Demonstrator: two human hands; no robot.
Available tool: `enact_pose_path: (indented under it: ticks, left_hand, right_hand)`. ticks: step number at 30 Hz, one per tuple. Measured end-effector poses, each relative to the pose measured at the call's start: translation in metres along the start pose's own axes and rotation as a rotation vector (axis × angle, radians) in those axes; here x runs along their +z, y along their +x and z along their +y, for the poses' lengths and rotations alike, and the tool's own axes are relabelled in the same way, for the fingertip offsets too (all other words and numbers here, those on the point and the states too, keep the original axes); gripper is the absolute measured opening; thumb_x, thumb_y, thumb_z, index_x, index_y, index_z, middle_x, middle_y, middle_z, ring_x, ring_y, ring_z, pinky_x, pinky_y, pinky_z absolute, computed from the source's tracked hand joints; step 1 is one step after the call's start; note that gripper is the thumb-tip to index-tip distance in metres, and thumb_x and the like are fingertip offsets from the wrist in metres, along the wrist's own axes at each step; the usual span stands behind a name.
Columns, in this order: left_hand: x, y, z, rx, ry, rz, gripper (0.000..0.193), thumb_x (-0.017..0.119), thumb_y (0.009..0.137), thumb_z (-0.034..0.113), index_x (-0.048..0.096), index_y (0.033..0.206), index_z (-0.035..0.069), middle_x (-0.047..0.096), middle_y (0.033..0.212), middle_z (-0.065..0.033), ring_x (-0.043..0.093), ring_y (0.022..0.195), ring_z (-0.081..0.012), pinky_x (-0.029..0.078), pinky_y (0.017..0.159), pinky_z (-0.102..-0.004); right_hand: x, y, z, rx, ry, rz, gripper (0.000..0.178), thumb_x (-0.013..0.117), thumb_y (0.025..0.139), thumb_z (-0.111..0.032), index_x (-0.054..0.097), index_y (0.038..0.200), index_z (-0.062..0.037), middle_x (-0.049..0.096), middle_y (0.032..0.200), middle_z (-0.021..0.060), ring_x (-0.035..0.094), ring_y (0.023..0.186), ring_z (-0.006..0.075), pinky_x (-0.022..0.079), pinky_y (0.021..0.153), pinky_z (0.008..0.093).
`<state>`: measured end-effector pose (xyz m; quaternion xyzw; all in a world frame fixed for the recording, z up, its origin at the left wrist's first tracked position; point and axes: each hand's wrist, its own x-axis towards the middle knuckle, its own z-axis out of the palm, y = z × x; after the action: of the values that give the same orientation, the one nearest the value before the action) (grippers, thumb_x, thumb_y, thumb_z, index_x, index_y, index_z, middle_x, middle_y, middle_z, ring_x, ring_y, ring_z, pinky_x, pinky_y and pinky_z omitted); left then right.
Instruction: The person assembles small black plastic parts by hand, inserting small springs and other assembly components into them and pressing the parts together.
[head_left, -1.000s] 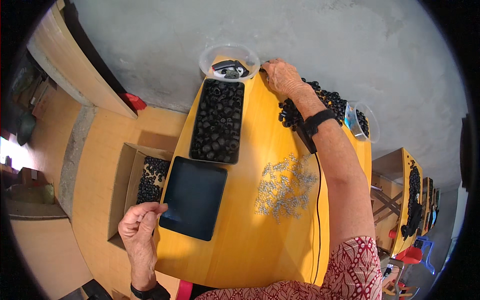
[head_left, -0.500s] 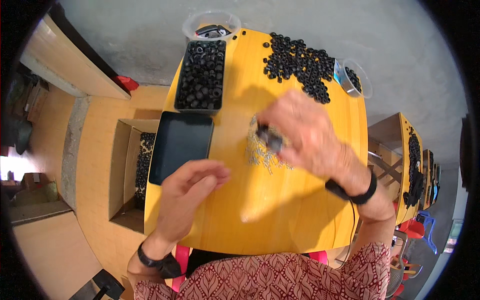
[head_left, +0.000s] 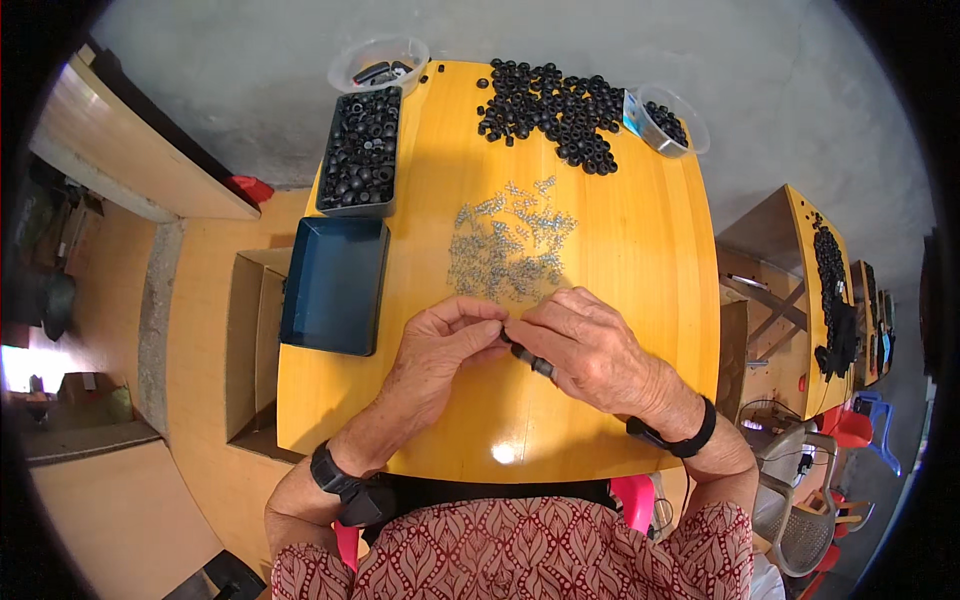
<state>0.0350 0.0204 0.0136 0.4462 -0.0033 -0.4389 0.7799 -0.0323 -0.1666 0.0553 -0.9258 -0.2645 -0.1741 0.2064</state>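
My left hand (head_left: 440,350) and my right hand (head_left: 590,352) meet over the near middle of the yellow table (head_left: 640,260). Together they pinch a small black part (head_left: 532,362) that sticks out between the fingers; most of it is hidden by my right hand. Just beyond the fingertips lies a spread of several small silver screws (head_left: 505,250). An empty dark blue tray (head_left: 335,285) sits to the left of my left hand.
A grey tray full of black rings (head_left: 362,150) stands at the far left, a clear tub (head_left: 380,62) behind it. A loose pile of black rings (head_left: 555,100) and another clear tub (head_left: 665,122) lie at the far right. A cardboard box (head_left: 250,340) stands left of the table.
My right hand came back from the far tub holding a black part. My left hand left the blue tray's corner and joined it near the table's front edge.
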Motion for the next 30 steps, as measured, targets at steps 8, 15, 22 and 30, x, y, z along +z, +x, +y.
enact_pose_path:
  ticks: [8,15,22,30]
  left_hand:
    - [0.000,0.010,-0.002,0.001,0.017,-0.039,0.021,0.064,0.088,0.005,0.062,0.109,0.002,0.065,0.100,-0.0051,0.061,0.093,-0.0122,0.050,0.084,-0.0247]
    - [-0.003,0.009,0.007,-0.115,0.019,0.015,0.021,0.063,0.089,0.007,0.061,0.110,0.002,0.065,0.103,-0.0060,0.064,0.095,-0.0174,0.051,0.086,-0.0271]
    - [-0.004,0.009,0.003,-0.066,-0.025,-0.023,0.019,0.062,0.090,0.007,0.061,0.109,0.003,0.065,0.103,-0.0070,0.065,0.095,-0.0180,0.050,0.084,-0.0265]
    - [-0.006,0.010,0.003,-0.079,-0.014,-0.034,0.019,0.062,0.090,0.007,0.062,0.108,0.003,0.065,0.103,-0.0066,0.065,0.094,-0.0169,0.050,0.083,-0.0259]
  right_hand:
    - [-0.003,0.001,0.010,0.081,-0.034,-0.031,0.031,0.072,0.063,-0.006,0.065,0.093,0.0002,0.061,0.084,0.0086,0.058,0.075,0.0251,0.048,0.068,0.0358]
    - [-0.026,0.027,0.088,0.169,-0.212,0.056,0.023,0.066,0.070,-0.005,0.065,0.093,-0.0063,0.056,0.076,0.0095,0.055,0.074,0.0303,0.048,0.066,0.0386]
    - [-0.020,0.047,0.169,0.129,-0.551,-0.132,0.022,0.067,0.070,-0.008,0.068,0.091,-0.0076,0.056,0.087,0.0057,0.054,0.089,0.0240,0.044,0.075,0.0367]
    - [-0.011,0.059,0.184,-0.023,-0.737,-0.346,0.010,0.064,0.073,-0.015,0.066,0.080,-0.0081,0.054,0.087,0.0032,0.051,0.091,0.0195,0.040,0.079,0.0331]
